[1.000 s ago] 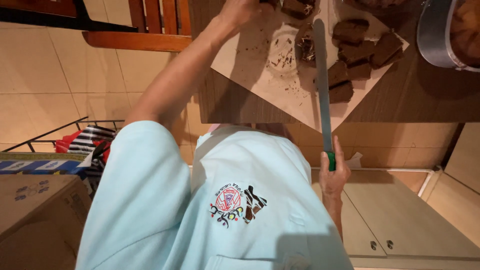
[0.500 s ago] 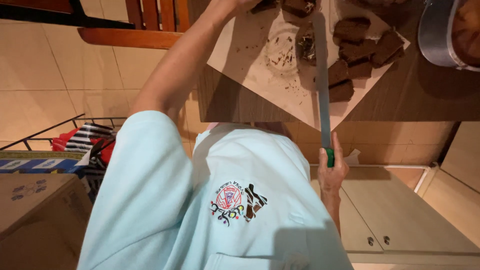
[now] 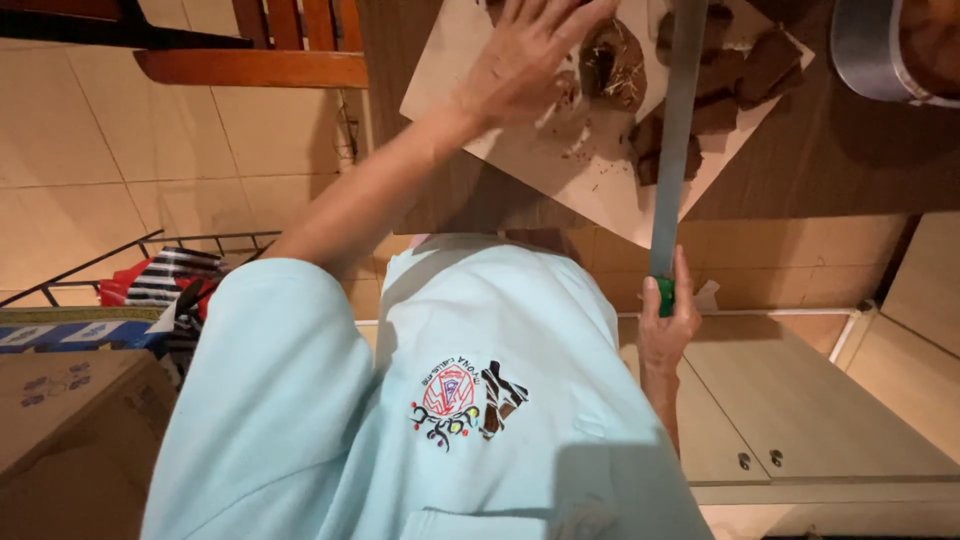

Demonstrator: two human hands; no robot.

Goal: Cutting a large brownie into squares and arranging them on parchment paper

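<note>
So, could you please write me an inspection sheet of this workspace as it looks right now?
Surface: dark wooden table carrying a pale cutting board that overhangs its edge.
Job's things: long knife with a green handle lying across the board; dark brown cake pieces beside the blade.
Clutter: crumbs on the board; round metal tin at the table's far corner.
Grippers: left hand spread flat over the board by a cake piece; right hand gripping the knife handle.
Cables: nothing seen.
Surroundings: wooden chair, tiled floor, cardboard box, pale cabinets, wire rack with striped fabric.
</note>
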